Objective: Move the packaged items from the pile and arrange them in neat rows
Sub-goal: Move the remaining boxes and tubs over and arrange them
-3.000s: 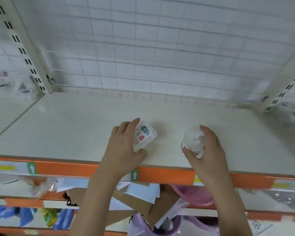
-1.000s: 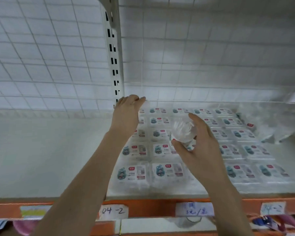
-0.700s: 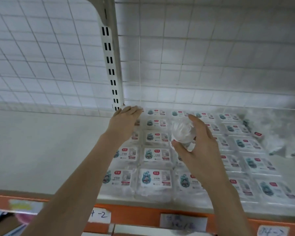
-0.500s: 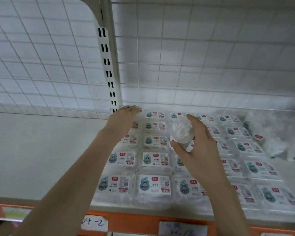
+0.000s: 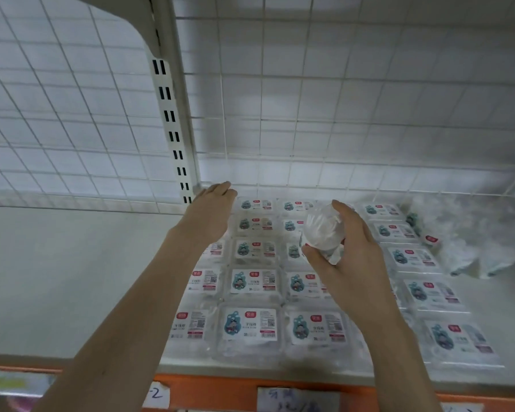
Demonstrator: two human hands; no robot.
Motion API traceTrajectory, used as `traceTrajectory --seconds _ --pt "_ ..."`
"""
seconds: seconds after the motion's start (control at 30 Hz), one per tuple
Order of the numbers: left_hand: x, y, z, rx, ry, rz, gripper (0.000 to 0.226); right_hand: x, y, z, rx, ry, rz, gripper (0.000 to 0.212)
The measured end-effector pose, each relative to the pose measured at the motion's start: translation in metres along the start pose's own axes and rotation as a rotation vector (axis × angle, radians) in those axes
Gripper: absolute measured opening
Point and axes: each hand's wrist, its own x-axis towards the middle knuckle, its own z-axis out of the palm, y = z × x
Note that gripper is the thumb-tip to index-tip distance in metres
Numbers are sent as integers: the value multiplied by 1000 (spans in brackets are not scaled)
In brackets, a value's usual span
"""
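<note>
Starting at the front edge of the shelf [image 5: 72, 292], we see the packaged items [image 5: 252, 325] laid flat, label up, in rows that run from that edge back toward the wire grid [image 5: 309, 114] at the rear; the left part of the shelf is bare. Above the middle rows, our right hand [image 5: 348, 257] holds a crumpled white packet [image 5: 321, 230] off the shelf, fingers [image 5: 347, 211] curled over its top and thumb under it, so it is closed on that packet, whose long axis runs roughly front to back. Farther in, our left hand [image 5: 211, 215] reaches palm down, fingers together and extended, to the rear-left corner of the arrangement, just beside the slotted upright [image 5: 173, 126]; it covers whatever lies beneath, so we cannot tell whether it has hold of anything or only presses a packet flat. At the rear right lies the loose pile [image 5: 470, 242], well apart from both hands. We judge the next move turns on this: the held packet hangs over filled rows, and any open place lies away from the fingers, toward the left column or the back, nearer the left hand than the right.
</note>
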Motion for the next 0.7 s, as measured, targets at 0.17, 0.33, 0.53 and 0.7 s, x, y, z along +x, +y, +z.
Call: traceTrajectory --seconds 0.17,0.33,0.53,0.7 --pt "-11 76 -8 -86 -59 -10 42 -3 26 -44 -6 6 -38 70" --pt "-23 193 -3 -161 35 -30 32 -18 80 -115 -22 -12 -71 69" --pt "-28 314 23 -178 57 -45 36 -40 161 -202 -120 27 5 70" --pt "-28 353 39 -141 -15 -162 45 -39 223 -236 -100 -6 113 69"
